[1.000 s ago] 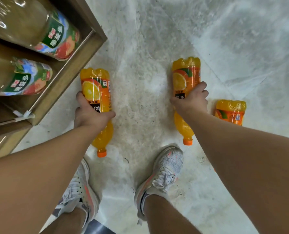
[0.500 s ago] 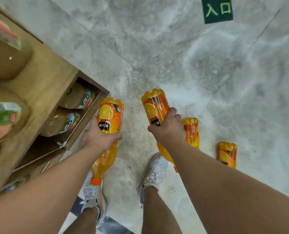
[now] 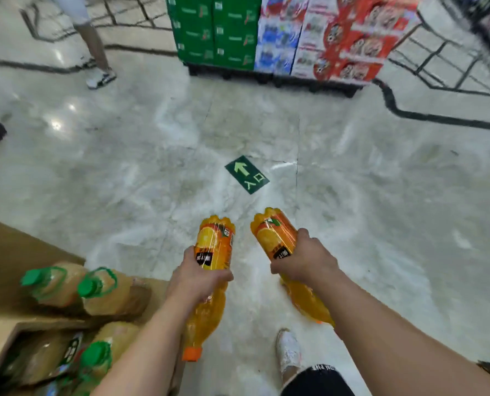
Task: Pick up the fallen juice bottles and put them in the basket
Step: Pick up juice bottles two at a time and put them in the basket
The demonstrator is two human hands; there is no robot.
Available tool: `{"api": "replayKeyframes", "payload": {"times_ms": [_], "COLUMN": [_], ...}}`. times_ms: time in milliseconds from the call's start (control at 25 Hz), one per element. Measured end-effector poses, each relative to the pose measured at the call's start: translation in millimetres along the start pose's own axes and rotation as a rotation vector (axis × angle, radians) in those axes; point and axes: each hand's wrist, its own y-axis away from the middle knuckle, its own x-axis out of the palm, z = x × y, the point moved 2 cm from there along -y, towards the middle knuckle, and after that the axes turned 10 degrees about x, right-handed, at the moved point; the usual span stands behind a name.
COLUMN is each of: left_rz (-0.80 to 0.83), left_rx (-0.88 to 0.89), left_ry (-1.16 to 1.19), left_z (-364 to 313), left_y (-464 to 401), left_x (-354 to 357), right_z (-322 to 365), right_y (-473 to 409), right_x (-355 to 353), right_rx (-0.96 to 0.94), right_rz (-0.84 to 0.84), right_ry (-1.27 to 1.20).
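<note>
I hold two orange juice bottles off the floor, caps pointing back toward me. My left hand (image 3: pixel 196 278) is wrapped around the middle of the left juice bottle (image 3: pixel 213 244), whose orange cap hangs near my leg. My right hand (image 3: pixel 305 260) grips the right juice bottle (image 3: pixel 275 237) around its label; my forearm hides its cap end. The two bottles are side by side and apart. No basket is in view, and no other fallen bottles show on the floor.
A wooden shelf (image 3: pixel 12 252) at the lower left holds green-capped juice jugs (image 3: pixel 106 290). A green arrow sticker (image 3: pixel 246 174) lies on the marble floor ahead. Stacked drink cartons (image 3: pixel 272 35) stand on a pallet at the back. Another person's legs (image 3: pixel 95 47) stand far left.
Both hands have lifted their bottles from the floor. The view has tilted up from the floor to the aisle; the other fallen bottles have dropped out of sight.
</note>
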Motion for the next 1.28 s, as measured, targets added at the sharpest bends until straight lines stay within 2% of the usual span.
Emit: {"api": "replayKeyframes", "payload": {"times_ms": [200,440,680,960,1080,1280], "left_rz": [-0.009,-0.039,-0.081,-0.339,-0.496,-0.712], "left_rx": [0.225,0.329,0.299,0.191,0.108,-0.069], "left_ry": [-0.117,-0.064,-0.064,0.088,0.192,0.238], "left_z": [-79.1,-116.8,-117.4,-84.5,-56.9,16.4], "left_y": [95.7,195.4,273.7,374.2,437.0,570.0], "left_x": [-84.1,-125.4,-137.9,-141.2,-139.0,-131.7], "right_z": [-24.8,-51.9,-69.5,-68.7,-66.3,-64.3], "right_y": [127.3,236.5,300.6,360.4,395.4,466.1], "right_x": [-95.7,-136.2,-157.4,-156.8,-142.3,-95.6], "right_rx": [-0.012,-0.033,-0.124,-0.405,-0.548,-0.797], "right_rz": [-0.044,-0.128,-0.204,-0.210,-0.132,0.036], "right_ry": [-0.088,-0.205,-0.163,0.073,0.145,0.211]}}
